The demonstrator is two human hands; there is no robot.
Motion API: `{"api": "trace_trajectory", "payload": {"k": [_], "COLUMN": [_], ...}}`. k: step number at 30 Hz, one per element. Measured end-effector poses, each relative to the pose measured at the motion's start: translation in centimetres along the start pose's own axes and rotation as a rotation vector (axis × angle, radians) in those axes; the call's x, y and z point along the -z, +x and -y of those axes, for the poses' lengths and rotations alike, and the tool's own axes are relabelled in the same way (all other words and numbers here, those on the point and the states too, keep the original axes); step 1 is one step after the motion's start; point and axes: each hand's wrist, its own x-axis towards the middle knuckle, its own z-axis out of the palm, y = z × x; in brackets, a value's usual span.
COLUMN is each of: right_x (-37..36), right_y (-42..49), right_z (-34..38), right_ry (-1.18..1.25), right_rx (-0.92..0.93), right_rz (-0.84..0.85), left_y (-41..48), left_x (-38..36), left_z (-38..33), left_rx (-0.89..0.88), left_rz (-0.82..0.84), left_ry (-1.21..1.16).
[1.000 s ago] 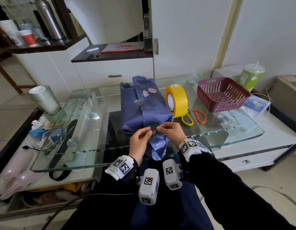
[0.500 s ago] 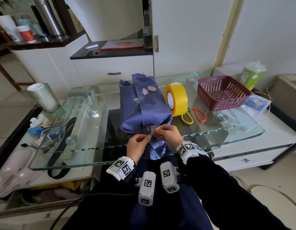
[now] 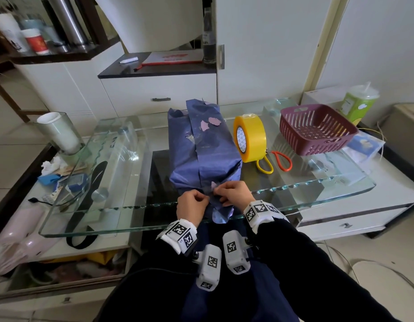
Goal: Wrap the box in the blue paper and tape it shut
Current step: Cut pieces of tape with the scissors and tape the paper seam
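Note:
The box wrapped in blue paper [image 3: 201, 149] lies lengthwise on the glass table top [image 3: 317, 189], with torn patches and old tape on its top. Its near end has a loose paper flap [image 3: 221, 213] hanging over the table edge. My left hand [image 3: 192, 204] and my right hand [image 3: 233, 194] are both at that near end, fingertips pinching a small clear piece of tape [image 3: 211, 187] against the blue paper. A yellow tape roll [image 3: 250, 138] stands on edge just right of the box.
Scissors with orange and yellow handles [image 3: 275, 161] lie behind the tape roll. A purple basket [image 3: 315, 129] and a green cup [image 3: 358, 105] stand at the right. A glass vase with a white cup [image 3: 57, 133] stands at the left; clutter lies under the glass.
Both hands have moved down and closer to the near end of the box, bringing the small piece of tape onto the paper flap. The box has not moved.

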Motion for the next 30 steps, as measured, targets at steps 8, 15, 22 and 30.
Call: {"api": "trace_trajectory", "payload": {"k": [8, 15, 22, 30], "right_x": [-0.2, 0.1, 1.0, 1.0], "right_y": [-0.6, -0.6, -0.5, 0.5], "right_z": [0.4, 1.8, 3.8, 5.5], "right_ry": [-0.179, -0.289, -0.45, -0.723], "right_rx": [0.031, 0.067, 0.058, 0.094], "right_rz": [-0.165, -0.237, -0.327, -0.394], "left_y": [-1.1, -1.1, -0.1, 1.4], "left_x": [0.1, 0.5, 0.5, 0.7], "left_z": [-1.2, -2.8, -4.3, -5.5], "left_rx": [-0.044, -0.111, -0.226, -0.268], "left_rz": [-0.029, -0.048, -0.03, 0.003], "left_ry": [0.051, 0.048, 0.058, 0.064]}}
